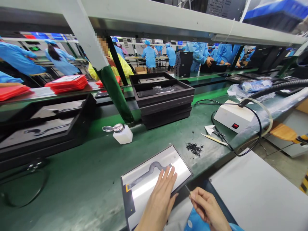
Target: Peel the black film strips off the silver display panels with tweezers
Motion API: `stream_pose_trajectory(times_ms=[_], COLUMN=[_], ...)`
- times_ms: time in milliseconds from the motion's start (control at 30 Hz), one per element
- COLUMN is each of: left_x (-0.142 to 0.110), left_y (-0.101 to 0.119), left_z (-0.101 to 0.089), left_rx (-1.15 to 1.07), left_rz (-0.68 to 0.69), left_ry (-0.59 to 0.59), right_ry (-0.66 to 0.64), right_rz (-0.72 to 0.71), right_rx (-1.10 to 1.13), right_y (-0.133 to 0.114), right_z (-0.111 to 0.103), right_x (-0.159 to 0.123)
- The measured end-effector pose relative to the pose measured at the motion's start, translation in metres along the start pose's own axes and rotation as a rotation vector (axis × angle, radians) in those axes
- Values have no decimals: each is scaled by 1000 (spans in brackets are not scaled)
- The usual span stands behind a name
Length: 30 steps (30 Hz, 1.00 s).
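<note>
Apparently, some work is done, black scraps (194,149) lying near the panel (147,184); more seems left: left hand (159,198) flat on it, right hand (206,204) pinching a thin tool (188,189).

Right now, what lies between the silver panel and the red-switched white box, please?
The head view shows black scraps, a pale pointed stick, a white scrap and black cable there.

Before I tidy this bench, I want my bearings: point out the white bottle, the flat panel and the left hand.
White bottle (123,135): head view, on its white body.
Flat panel (143,188): head view, on its silvery surface.
Left hand (160,195): head view, on its back.
</note>
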<state>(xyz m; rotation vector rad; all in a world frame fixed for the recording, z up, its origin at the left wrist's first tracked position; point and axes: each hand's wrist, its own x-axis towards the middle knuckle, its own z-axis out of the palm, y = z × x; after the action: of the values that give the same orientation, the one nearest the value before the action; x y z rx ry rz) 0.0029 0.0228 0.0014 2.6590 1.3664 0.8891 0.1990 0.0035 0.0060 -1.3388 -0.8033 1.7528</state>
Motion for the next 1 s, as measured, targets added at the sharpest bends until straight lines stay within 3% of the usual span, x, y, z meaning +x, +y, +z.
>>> stream_pose_trajectory(times_ms=[400,633,1000], left_x=[2,-4,-5], left_y=[-1,1,1], left_z=[-6,-4,-4], left_rx=[-18,-40,-56], left_rz=[19,-148,-158], left_ry=[-66,-127,-129], right_ry=[-2,-5,12], right_rz=[29,29,25], right_rx=[82,106,155], right_y=[2,1,3], right_z=[-3,-3,-6], right_x=[-2,0,-3])
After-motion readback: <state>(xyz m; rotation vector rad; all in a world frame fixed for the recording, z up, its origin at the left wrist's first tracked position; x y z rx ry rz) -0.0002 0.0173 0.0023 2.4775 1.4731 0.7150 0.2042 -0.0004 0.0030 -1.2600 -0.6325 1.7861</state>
